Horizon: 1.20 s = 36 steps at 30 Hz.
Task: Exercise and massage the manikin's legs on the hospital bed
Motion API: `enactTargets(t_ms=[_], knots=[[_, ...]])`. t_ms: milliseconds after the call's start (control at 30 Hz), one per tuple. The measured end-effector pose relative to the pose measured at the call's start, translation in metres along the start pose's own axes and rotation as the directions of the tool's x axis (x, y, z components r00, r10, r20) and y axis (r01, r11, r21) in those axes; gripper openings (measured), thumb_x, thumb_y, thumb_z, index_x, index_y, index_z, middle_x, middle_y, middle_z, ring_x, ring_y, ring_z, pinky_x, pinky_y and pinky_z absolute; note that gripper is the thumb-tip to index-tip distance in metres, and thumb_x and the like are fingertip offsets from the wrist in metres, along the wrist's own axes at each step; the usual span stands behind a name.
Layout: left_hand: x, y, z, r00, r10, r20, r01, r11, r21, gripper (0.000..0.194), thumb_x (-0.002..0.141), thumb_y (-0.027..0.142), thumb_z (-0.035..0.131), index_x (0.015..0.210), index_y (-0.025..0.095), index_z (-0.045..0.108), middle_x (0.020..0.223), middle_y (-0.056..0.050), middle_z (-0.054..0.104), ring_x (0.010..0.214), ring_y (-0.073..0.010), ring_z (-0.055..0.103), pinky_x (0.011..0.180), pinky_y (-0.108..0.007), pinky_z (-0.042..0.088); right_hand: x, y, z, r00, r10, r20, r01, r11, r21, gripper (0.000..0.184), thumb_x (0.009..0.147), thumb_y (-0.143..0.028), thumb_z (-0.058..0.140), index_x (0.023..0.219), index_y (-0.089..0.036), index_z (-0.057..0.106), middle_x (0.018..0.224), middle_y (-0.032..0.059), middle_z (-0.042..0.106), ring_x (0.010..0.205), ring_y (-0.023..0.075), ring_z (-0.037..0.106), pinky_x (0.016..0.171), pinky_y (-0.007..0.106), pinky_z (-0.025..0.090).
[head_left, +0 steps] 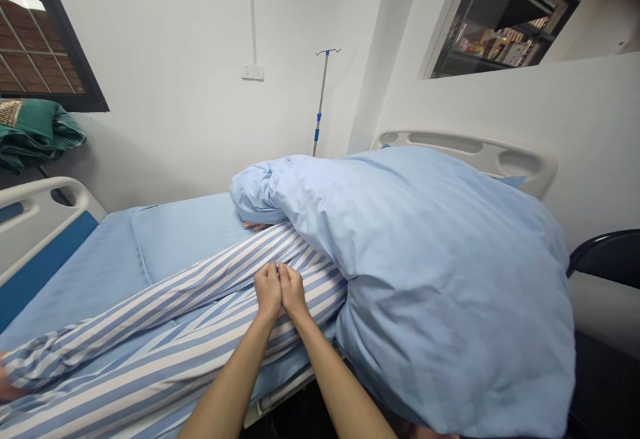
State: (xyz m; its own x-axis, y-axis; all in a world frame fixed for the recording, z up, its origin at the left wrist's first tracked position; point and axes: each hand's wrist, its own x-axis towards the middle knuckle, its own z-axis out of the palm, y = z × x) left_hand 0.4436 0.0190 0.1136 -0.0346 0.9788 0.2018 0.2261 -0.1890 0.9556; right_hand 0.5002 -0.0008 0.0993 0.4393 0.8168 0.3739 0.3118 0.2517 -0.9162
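My left hand [269,289] and my right hand [291,287] are side by side with fingers curled closed, the inner edges touching. They are over the upper leg of a person lying on the bed in blue-and-white striped trousers [165,312]. The undersides of my fingers are hidden, so I cannot tell whether cloth is gripped in them. A light blue quilt [440,259] covers the person's upper body, its edge just right of my hands. Beyond my hands, the person's fingers [256,226] show under the quilt's edge.
The bed has a blue sheet [175,226], a footboard [45,212] at left and a headboard [475,149] at right. Behind it stands an infusion pole [323,92]. A black chair [607,259] is at far right. Folded green cloth [40,132] lies under the window.
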Motion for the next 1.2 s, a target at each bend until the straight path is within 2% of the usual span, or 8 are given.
enactTargets(t_ms=[200,300,400,500,733,867,1067,1200], knots=[[-0.007,-0.014,0.002,0.999,0.038,0.011,-0.039,0.983,0.181,0.037,0.082,0.038,0.035,0.051,0.019,0.039,0.048,0.002,0.045,0.050,-0.0097,0.038,0.052,-0.024,0.025,0.001,0.005,0.002,1.000,0.010,0.017,-0.011,0.999,0.031,0.038,0.086,-0.043,0.033,0.058,-0.018,0.041,0.054,-0.0020,0.045,0.053,0.0103,0.039,0.050,0.022,0.031],[-0.007,-0.014,0.002,1.000,0.025,0.011,-0.026,0.977,0.213,0.037,0.083,0.037,0.033,0.052,0.019,0.041,0.051,0.001,0.048,0.051,-0.0098,0.040,0.053,-0.024,0.025,0.006,-0.002,-0.005,0.997,0.019,0.071,-0.014,0.998,-0.064,0.041,0.086,-0.043,0.031,0.056,-0.018,0.040,0.052,-0.0022,0.044,0.051,0.0099,0.038,0.049,0.022,0.029],[-0.008,-0.012,0.004,0.998,0.026,0.052,-0.038,0.968,0.249,0.037,0.084,0.036,0.031,0.054,0.019,0.045,0.055,0.000,0.053,0.054,-0.0104,0.042,0.054,-0.024,0.026,0.014,-0.016,-0.018,0.985,-0.060,0.162,0.099,0.963,-0.251,0.041,0.087,-0.040,0.031,0.054,-0.018,0.040,0.050,-0.0026,0.043,0.050,0.0091,0.037,0.050,0.022,0.026],[-0.009,-0.010,0.005,0.996,0.025,0.083,-0.049,0.951,0.305,0.036,0.084,0.034,0.031,0.055,0.019,0.047,0.057,-0.001,0.055,0.056,-0.0112,0.043,0.056,-0.024,0.026,0.020,-0.021,-0.029,0.967,-0.119,0.224,0.192,0.920,-0.340,0.041,0.088,-0.038,0.031,0.054,-0.018,0.041,0.050,-0.0028,0.043,0.050,0.0087,0.036,0.051,0.022,0.024],[-0.011,-0.009,0.007,0.995,0.032,0.094,-0.064,0.928,0.366,0.033,0.082,0.032,0.034,0.055,0.018,0.048,0.059,-0.002,0.056,0.057,-0.0115,0.044,0.058,-0.024,0.027,0.017,0.005,-0.031,0.986,-0.093,0.138,0.134,0.937,-0.321,0.041,0.089,-0.038,0.030,0.054,-0.018,0.040,0.050,-0.0030,0.042,0.050,0.0093,0.037,0.052,0.023,0.025],[-0.008,-0.004,0.013,0.991,0.036,0.132,-0.070,0.963,0.262,0.033,0.081,0.030,0.035,0.053,0.018,0.047,0.055,0.000,0.052,0.056,-0.0109,0.043,0.056,-0.024,0.028,0.016,0.007,-0.032,0.990,-0.093,0.101,0.115,0.966,-0.230,0.041,0.088,-0.039,0.031,0.054,-0.018,0.038,0.050,-0.0034,0.042,0.050,0.0095,0.037,0.051,0.022,0.025],[-0.002,0.027,0.033,0.994,0.072,0.076,-0.064,0.992,-0.105,0.034,0.080,0.034,0.037,0.049,0.019,0.033,0.047,0.005,0.035,0.049,-0.0088,0.033,0.049,-0.023,0.027,0.021,0.008,-0.039,0.997,-0.066,0.035,0.067,0.998,-0.019,0.040,0.088,-0.040,0.030,0.061,-0.017,0.046,0.058,-0.0010,0.050,0.056,0.0111,0.042,0.054,0.022,0.031],[-0.004,0.022,0.039,0.996,0.061,0.059,-0.057,0.995,-0.076,0.035,0.081,0.034,0.036,0.049,0.019,0.034,0.047,0.005,0.037,0.049,-0.0086,0.035,0.050,-0.023,0.027,0.022,0.010,-0.041,0.999,-0.040,0.010,0.039,0.998,0.038,0.039,0.087,-0.042,0.032,0.059,-0.017,0.043,0.056,-0.0018,0.046,0.055,0.0105,0.040,0.053,0.022,0.031]])
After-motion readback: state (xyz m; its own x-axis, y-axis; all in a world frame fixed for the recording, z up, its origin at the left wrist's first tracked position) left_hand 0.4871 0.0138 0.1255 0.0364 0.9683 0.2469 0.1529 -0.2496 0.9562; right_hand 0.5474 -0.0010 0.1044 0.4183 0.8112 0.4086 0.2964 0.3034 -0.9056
